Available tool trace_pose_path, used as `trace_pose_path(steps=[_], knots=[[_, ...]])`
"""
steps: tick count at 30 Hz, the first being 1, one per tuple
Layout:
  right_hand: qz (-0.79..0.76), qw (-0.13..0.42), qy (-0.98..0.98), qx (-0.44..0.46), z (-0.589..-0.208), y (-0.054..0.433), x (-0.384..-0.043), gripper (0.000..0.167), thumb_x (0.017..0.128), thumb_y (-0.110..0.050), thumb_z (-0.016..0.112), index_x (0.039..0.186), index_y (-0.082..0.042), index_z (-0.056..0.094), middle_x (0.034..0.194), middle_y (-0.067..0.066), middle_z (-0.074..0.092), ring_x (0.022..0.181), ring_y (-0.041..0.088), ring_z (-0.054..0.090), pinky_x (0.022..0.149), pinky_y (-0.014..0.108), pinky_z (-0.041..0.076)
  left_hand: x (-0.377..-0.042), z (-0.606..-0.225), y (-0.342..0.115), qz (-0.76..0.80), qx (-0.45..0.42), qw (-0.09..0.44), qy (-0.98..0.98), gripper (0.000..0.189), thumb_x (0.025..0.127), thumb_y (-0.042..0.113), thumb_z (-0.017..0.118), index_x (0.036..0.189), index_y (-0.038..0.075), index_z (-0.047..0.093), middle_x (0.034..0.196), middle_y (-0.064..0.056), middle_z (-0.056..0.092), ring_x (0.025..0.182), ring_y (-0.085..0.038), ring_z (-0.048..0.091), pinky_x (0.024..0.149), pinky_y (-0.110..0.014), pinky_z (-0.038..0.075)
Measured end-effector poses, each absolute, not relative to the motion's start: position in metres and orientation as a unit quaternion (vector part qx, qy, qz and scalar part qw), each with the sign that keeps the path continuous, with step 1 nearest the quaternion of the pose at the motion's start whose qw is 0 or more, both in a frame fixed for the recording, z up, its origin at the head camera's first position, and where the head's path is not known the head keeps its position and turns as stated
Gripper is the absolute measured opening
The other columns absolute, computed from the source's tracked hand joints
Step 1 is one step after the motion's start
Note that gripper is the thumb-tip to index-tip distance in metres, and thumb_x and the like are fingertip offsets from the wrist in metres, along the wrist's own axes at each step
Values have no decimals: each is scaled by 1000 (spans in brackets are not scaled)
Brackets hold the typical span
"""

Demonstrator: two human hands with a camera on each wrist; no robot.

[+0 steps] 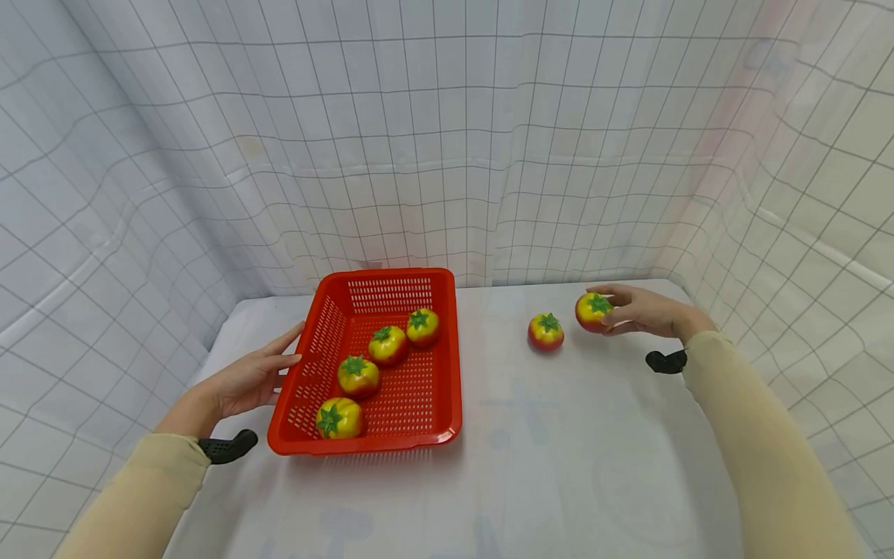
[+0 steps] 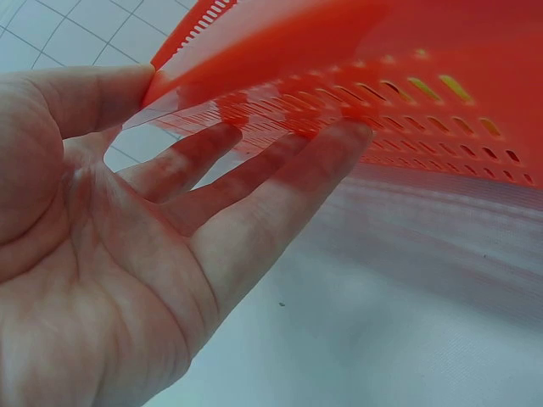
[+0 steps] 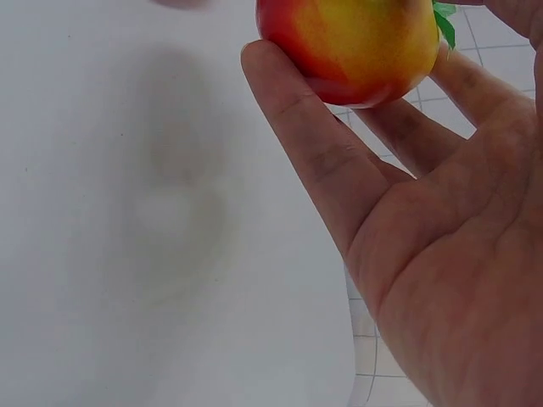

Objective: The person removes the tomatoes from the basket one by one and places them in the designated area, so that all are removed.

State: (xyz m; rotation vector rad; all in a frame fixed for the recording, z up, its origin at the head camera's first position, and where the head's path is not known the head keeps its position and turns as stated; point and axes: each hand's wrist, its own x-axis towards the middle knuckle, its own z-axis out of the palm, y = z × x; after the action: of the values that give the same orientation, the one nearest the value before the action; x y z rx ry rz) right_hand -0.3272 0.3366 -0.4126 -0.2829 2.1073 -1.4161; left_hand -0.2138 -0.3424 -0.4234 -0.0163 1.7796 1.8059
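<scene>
A red perforated plastic basket (image 1: 457, 365) sits on the white table with several red-and-yellow tomatoes (image 1: 358, 376) in it, each with a green star-shaped top. At the basket's left side, my left hand (image 1: 253, 378) touches the rim with its thumb, while fairly straight fingers (image 2: 280, 182) rest against the slotted wall under it. My right hand (image 1: 646, 309) holds another tomato (image 1: 592, 310) between thumb and fingers, above the table at the right. Just left of it lies a loose tomato (image 1: 545, 332).
White cloth with a grey grid hangs as a back wall (image 1: 454, 155) and along both sides. The white table (image 1: 559, 466) stretches in front of the basket and to its right. Dark straps (image 1: 230, 448) sit at both wrists.
</scene>
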Motion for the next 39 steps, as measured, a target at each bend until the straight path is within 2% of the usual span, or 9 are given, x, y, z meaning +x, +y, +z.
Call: trace_pose_path(steps=[7,27,33,39], knots=[[-529,295,790,-96,-423,339,-325,76,95,-9,69,160,-9,30,158,26,26,131,36,45,101,45,51,-213,-424,-343,681,-10,299,669,71,112,27,42,163,42,-4,164,-17,17,121,-31,60,95,-53,54],[-524,312,788,-81,-449,340,-326,79,95,-15,70,161,-9,28,162,28,18,137,39,38,104,44,50,-213,-422,-343,680,8,301,668,71,112,27,41,163,40,-8,166,-20,7,121,-29,60,96,-51,54],[-516,311,795,-77,-450,340,-322,78,96,-16,69,161,-8,27,162,28,16,135,36,42,107,45,47,-214,-423,-343,680,1,302,668,71,112,27,42,163,41,-6,164,-18,14,121,-30,60,96,-52,53],[-520,313,791,-76,-453,341,-321,77,96,-12,67,162,-9,26,162,28,15,131,34,45,108,45,46,-214,-423,-343,680,-2,302,668,72,112,27,42,163,41,-6,165,-18,13,121,-30,60,96,-52,54]])
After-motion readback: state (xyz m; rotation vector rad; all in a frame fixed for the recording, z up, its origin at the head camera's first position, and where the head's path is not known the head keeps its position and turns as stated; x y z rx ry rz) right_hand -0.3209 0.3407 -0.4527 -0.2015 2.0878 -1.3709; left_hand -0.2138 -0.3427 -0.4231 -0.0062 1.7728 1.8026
